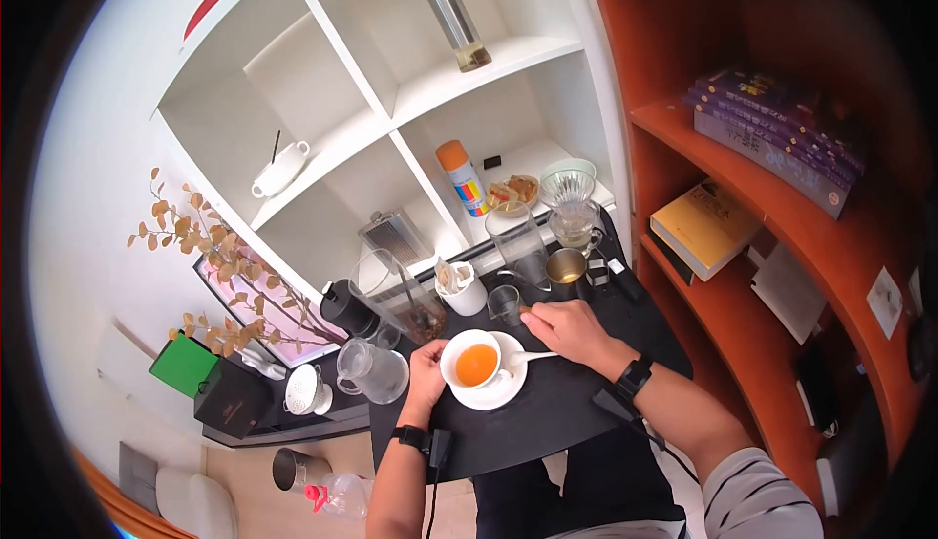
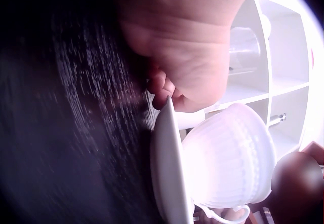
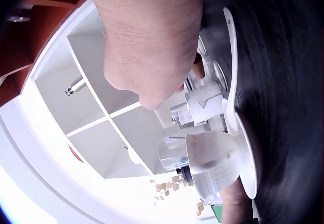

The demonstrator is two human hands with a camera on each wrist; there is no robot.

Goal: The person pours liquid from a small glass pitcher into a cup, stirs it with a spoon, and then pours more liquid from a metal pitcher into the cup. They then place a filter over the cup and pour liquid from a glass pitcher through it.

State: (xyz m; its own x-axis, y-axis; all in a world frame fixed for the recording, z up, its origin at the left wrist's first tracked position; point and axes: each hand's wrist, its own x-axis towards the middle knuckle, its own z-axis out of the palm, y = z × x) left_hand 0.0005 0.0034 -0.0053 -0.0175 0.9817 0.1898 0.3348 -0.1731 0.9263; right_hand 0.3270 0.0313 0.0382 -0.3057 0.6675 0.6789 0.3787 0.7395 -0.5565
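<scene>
A white cup [image 1: 476,363] of orange liquid stands on a white saucer [image 1: 489,400] near the front of the black table. My left hand [image 1: 426,375] holds the saucer's left rim, its curled fingers [image 2: 161,88] right at the edge in the left wrist view. A white spoon [image 1: 532,355] lies on the saucer, its handle pointing right. Behind the cup is a small clear glass [image 1: 504,304]. My right hand [image 1: 572,332] grips its brown handle [image 3: 199,67], which is partly covered by the hand.
Around the hands stand a glass jug [image 1: 373,371], a tall clear vase [image 1: 399,295], a white canister [image 1: 461,290], a metal cup [image 1: 567,267] and a glass dripper [image 1: 575,216]. White shelves [image 1: 391,138] rise behind; a brown bookcase [image 1: 674,138] is at right.
</scene>
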